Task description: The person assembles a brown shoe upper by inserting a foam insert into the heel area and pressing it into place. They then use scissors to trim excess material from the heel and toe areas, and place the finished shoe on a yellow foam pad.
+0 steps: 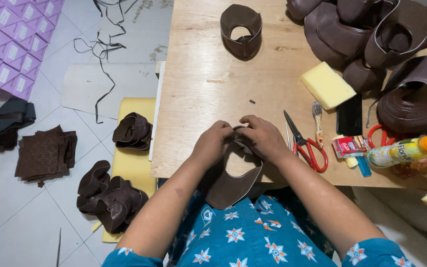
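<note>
- Pale plywood table (208,84) over white floor tiles.
- Left hand (212,143) and right hand (264,139) pinch a curved brown leather shoe upper (233,185) at the table's near edge (red-handled scissors (306,144) nearby).

You work a matt brown curved leather shoe upper (231,185) on the pale, smooth-sanded plywood table (203,84); beside it lies a porous yellow foam block (327,85).

A pale plywood table (198,94) stands on a white tiled floor (35,217), evenly lit.
</note>
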Available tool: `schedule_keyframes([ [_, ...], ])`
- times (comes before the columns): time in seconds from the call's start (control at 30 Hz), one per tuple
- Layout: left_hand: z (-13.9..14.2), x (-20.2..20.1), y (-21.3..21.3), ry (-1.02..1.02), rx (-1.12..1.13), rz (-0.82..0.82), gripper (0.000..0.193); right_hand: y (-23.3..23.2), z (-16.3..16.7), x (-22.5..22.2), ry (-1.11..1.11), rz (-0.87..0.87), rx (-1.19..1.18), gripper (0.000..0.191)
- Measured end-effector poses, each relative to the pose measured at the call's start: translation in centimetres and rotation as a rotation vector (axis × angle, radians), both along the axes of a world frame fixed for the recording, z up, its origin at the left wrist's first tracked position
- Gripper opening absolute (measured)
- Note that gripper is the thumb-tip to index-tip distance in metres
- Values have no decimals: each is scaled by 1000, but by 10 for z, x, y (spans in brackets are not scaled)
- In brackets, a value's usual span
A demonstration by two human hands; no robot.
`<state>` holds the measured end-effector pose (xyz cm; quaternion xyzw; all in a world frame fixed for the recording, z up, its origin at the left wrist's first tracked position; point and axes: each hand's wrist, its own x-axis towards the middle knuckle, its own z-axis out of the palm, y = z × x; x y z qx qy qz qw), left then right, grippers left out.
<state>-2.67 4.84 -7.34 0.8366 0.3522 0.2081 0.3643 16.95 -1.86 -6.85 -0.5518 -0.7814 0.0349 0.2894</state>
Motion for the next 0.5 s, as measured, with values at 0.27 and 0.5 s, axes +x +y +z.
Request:
schedule_keyframes([
  [0.27,3,-3,-10,-36,64,-43,22,6,-19,-5,-128,-41,-32,15],
  [0.5,-4,-2,-8,-63,161,-9,18,6,-24,6,-36,39,-219,15],
])
